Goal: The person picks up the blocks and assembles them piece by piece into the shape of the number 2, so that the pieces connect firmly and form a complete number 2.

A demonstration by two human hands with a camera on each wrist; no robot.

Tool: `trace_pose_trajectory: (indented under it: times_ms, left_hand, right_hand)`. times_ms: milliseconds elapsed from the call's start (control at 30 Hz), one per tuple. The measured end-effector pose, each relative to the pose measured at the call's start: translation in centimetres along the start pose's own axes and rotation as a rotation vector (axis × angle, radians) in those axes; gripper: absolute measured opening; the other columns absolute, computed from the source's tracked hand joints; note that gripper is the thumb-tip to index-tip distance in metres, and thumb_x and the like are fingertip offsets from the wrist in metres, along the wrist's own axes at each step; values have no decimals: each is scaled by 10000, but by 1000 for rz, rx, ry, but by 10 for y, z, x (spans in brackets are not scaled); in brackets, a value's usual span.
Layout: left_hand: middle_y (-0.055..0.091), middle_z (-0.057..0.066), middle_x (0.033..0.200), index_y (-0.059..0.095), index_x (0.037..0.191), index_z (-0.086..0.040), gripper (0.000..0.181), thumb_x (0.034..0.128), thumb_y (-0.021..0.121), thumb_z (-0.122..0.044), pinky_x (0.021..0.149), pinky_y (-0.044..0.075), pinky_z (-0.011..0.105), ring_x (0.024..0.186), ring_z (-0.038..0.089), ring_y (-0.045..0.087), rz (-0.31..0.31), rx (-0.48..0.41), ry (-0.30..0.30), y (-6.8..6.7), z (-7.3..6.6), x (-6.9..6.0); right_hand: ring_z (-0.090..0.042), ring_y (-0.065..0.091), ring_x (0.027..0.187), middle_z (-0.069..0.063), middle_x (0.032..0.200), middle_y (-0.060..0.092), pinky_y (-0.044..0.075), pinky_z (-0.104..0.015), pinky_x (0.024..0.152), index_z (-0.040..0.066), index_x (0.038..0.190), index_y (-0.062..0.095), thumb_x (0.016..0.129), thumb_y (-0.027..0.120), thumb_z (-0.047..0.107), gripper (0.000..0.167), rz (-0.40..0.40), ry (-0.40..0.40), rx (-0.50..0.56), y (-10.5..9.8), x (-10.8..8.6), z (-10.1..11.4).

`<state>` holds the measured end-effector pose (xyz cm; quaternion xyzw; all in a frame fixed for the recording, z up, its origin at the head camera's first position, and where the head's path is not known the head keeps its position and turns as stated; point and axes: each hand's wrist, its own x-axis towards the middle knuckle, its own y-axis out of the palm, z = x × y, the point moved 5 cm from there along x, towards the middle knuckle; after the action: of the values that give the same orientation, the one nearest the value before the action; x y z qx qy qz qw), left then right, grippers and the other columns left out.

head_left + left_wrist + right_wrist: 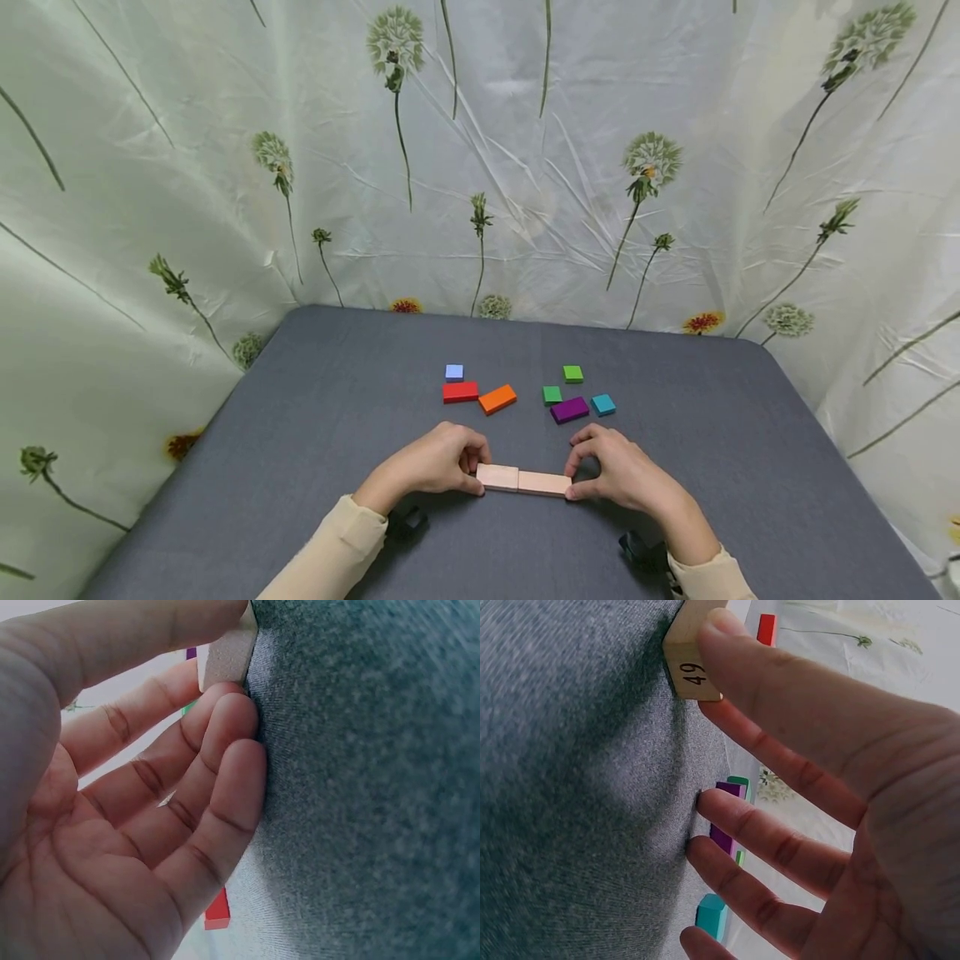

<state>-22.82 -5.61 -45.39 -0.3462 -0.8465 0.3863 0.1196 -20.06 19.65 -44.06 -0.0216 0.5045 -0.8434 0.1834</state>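
Note:
Two pale wooden blocks lie end to end on the grey cloth, the left block (497, 477) meeting the right block (544, 484) in a short row. My left hand (435, 461) pinches the outer end of the left block between thumb and index finger; its other fingers curl loosely beside it, tips against the cloth. At the opposite end, my right hand (622, 468) holds the right block by thumb and index finger, the remaining fingers spread. The right wrist view shows "49" printed on that block's end face (692, 671).
Beyond the hands lie a light blue block (454, 373), a red block (461, 392), an orange block (497, 399), two green blocks (573, 374), a purple block (570, 410) and a teal block (603, 405). A flower-patterned curtain (517, 167) hangs behind the table.

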Motion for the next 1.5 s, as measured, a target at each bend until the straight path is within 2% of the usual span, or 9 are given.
trace_pose_trajectory:
  times_ms: [367, 633, 1033, 1167, 1367, 1500]
  left_hand:
    - [639, -60, 802, 743, 1009, -148, 282, 811, 939, -103, 663, 501, 196, 709, 24, 565, -70, -52, -38, 2, 8, -10]
    - [630, -68, 760, 742, 943, -114, 241, 805, 939, -92, 640, 481, 184, 697, 24, 562, -180, -77, -56, 4, 11, -21]
    - [643, -66, 767, 754, 949, -93, 229, 811, 937, -90, 619, 478, 180, 680, 10, 562, -196, -119, -68, 6, 12, -23]
    - [634, -82, 768, 758, 960, -102, 222, 823, 933, -108, 615, 478, 170, 673, -5, 557, -189, -135, -86, 7, 13, -24]
    - [627, -92, 768, 766, 977, -110, 217, 835, 929, -126, 610, 468, 168, 668, -2, 553, -190, -163, -106, 8, 16, -25]
    - [625, -88, 770, 765, 985, -114, 212, 845, 922, -131, 607, 462, 167, 666, 10, 552, -186, -172, -120, 8, 17, -26]
  right_hand:
    - [-363, 604, 1256, -64, 1312, 677, 476, -720, 1021, 322, 803, 720, 744, 998, 284, 288, -4, 8, 2, -1, -3, 1]
    - [-378, 605, 1262, -66, 1307, 685, 431, -775, 1044, 331, 812, 726, 753, 991, 311, 272, -8, 6, -15, -1, -2, 1]
    - [-378, 606, 1268, -62, 1309, 692, 432, -773, 1037, 329, 841, 733, 763, 985, 315, 265, -2, 16, -36, 1, -2, 1]
    - [-359, 622, 1248, -59, 1298, 693, 474, -721, 1034, 316, 895, 747, 775, 977, 333, 260, 6, -17, -6, 0, -3, -1]
    - [-220, 677, 1116, 53, 1144, 724, 574, -496, 963, 237, 1032, 774, 889, 883, 388, 234, 12, -118, 42, -9, -3, -7]
    - [-222, 709, 1098, 57, 1114, 755, 593, -497, 968, 182, 1105, 775, 945, 835, 337, 231, -27, -107, 52, -20, 0, -16]
